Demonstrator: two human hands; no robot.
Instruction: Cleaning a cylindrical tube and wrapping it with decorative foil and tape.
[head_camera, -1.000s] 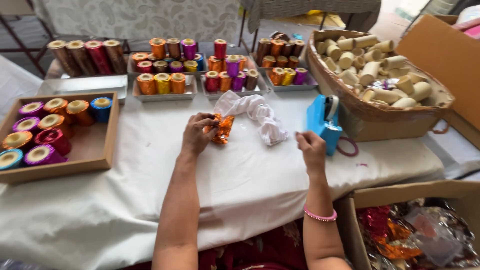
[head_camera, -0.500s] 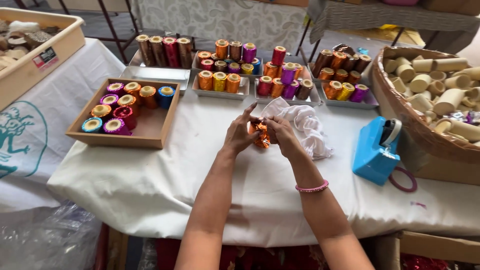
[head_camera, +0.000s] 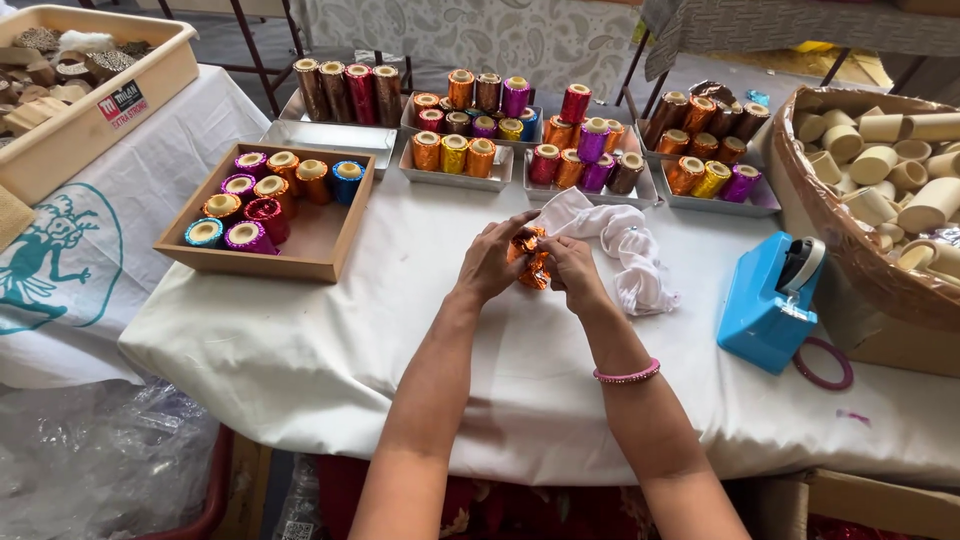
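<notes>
Both hands meet over the middle of a table covered in white cloth. My left hand and my right hand together grip a small roll wrapped in shiny orange foil. A crumpled white cloth lies just behind and to the right of my right hand. A pink bangle sits on my right wrist.
A wooden tray of foil-covered rolls stands at the left. Metal trays with more coloured rolls line the back. A blue tape dispenser and a purple ring lie right, beside a basket of plain cardboard tubes. A beige crate sits far left.
The view has swung left, shifting the table rightward in frame. My right hand came away from the tape dispenser and joined the left on the orange foil roll.
</notes>
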